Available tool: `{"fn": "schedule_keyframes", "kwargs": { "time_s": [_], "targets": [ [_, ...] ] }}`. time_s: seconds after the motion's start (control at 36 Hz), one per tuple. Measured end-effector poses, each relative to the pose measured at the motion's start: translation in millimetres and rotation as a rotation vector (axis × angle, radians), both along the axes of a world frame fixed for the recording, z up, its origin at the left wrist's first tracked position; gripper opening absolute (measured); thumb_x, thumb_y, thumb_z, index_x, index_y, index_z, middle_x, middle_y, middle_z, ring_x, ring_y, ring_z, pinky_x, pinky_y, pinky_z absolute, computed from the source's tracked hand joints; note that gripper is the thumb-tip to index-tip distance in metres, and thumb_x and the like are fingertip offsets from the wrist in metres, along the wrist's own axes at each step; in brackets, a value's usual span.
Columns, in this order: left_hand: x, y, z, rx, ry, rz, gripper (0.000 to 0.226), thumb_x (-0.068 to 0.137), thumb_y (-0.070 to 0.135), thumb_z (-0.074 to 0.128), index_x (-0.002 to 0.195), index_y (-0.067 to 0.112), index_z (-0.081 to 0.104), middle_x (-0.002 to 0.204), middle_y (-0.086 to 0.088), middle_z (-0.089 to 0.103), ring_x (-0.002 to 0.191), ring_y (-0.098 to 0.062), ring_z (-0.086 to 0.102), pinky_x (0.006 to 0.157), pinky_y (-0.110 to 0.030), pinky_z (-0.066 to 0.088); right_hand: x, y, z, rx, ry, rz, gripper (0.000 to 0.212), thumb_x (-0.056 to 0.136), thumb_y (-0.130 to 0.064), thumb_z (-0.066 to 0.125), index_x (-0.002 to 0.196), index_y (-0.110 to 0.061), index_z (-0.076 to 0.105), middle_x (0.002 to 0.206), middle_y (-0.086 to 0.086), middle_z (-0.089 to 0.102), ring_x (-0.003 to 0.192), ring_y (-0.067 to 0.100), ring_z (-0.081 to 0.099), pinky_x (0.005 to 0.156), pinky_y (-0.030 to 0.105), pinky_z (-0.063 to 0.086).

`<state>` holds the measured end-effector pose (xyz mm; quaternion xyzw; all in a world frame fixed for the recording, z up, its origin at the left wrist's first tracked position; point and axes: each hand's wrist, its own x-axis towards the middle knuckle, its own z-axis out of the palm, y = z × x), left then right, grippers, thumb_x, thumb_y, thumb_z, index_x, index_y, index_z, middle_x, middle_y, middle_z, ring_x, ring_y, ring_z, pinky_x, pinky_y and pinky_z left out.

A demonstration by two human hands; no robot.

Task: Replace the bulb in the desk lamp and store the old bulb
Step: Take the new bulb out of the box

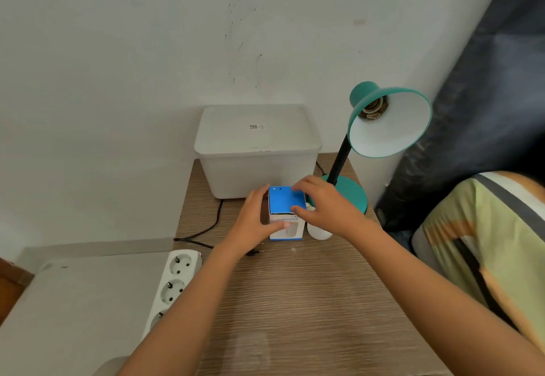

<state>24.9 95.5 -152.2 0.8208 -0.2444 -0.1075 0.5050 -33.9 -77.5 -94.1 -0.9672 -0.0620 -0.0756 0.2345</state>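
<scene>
Centre frame, I have both hands on the small blue-topped box [286, 213] on the counter [295, 302]: left hand [259, 216] grips its left side, right hand [327, 204] presses its top; a white bulb [317, 232] lies just right of it, the teal lamp [383, 122] socket bare at upper right

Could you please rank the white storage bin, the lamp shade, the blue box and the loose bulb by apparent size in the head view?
1. White storage bin
2. Lamp shade
3. Blue box, partly covered by both hands
4. Loose bulb, mostly hidden under the right hand
</scene>
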Motion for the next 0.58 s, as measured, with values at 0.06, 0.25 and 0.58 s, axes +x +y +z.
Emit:
{"fn": "schedule_keyframes", "kwargs": {
  "time_s": [0.06, 0.25, 0.58],
  "targets": [
    [0, 1, 1, 0.002, 0.003, -0.002, 0.088, 0.07, 0.027, 0.081, 0.141, 0.02, 0.029, 0.135, 0.001, 0.036, 0.122, -0.009, 0.041, 0.094, -0.02, 0.04, 4, 3, 1, -0.061, 0.031, 0.045, 0.042, 0.086, -0.031, 0.059, 0.124, -0.013, 0.054, 0.122, 0.002, 0.053, 0.112, 0.016, 0.05, 0.094, 0.027, 0.043],
    [1, 7, 4, 0.053, 0.031, -0.066, 0.096, 0.07, 0.033, 0.081, 0.145, 0.021, 0.023, 0.144, 0.002, 0.033, 0.128, -0.008, 0.035, 0.106, -0.028, 0.033, 15, 4, 16, -0.163, 0.138, 0.161, 0.052, 0.082, -0.036, 0.063, 0.129, -0.016, 0.053, 0.125, 0.002, 0.051, 0.112, 0.017, 0.049, 0.094, 0.032, 0.045],
    [1, 14, -6, 0.002, 0.087, -0.068, 0.098, 0.062, 0.045, 0.082, 0.142, 0.037, 0.026, 0.142, 0.01, 0.04, 0.13, -0.005, 0.041, 0.106, -0.041, 0.041, 18, 3, 18, 0.101, -0.042, 0.119, 0.028, 0.092, -0.029, 0.052, 0.11, -0.013, 0.067, 0.099, -0.003, 0.069, 0.083, 0.002, 0.058, 0.078, 0.018, 0.048]
  ]
}}
